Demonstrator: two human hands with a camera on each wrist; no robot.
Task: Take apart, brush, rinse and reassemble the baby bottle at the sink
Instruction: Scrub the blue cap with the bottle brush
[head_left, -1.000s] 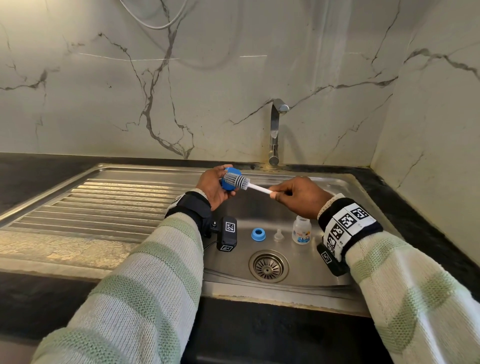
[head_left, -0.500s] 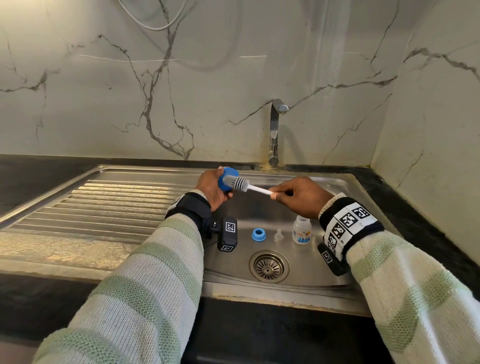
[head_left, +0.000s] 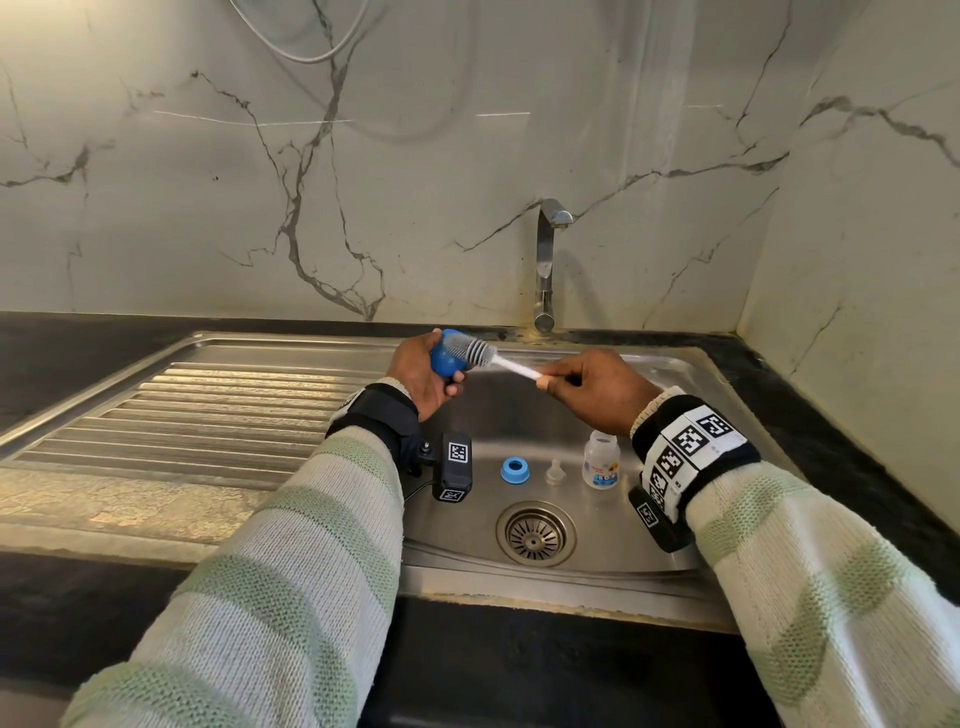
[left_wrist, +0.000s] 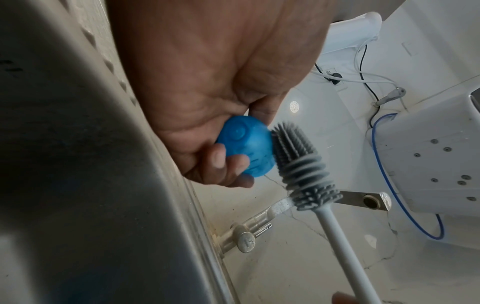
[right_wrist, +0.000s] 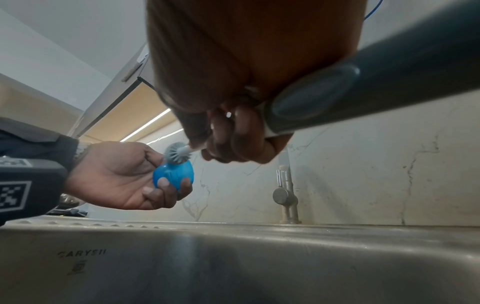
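Since the earlier frames the brush (head_left: 480, 352) head has shifted from in front of the blue cap (head_left: 445, 360) to lie along its outer dome, bristles touching. Left hand (head_left: 423, 376): fingers curled round the cap, held above the sink (head_left: 524, 415). Right hand (head_left: 597, 387): fingers pinch the white handle. In the basin, apart: blue ring (head_left: 515, 470), clear teat (head_left: 555, 472), bottle (head_left: 600, 459) upright. Judgement: bottle is apart; brushing under way on the cap; tap (head_left: 546, 260) looks dry, so rinsing and reassembly remain.
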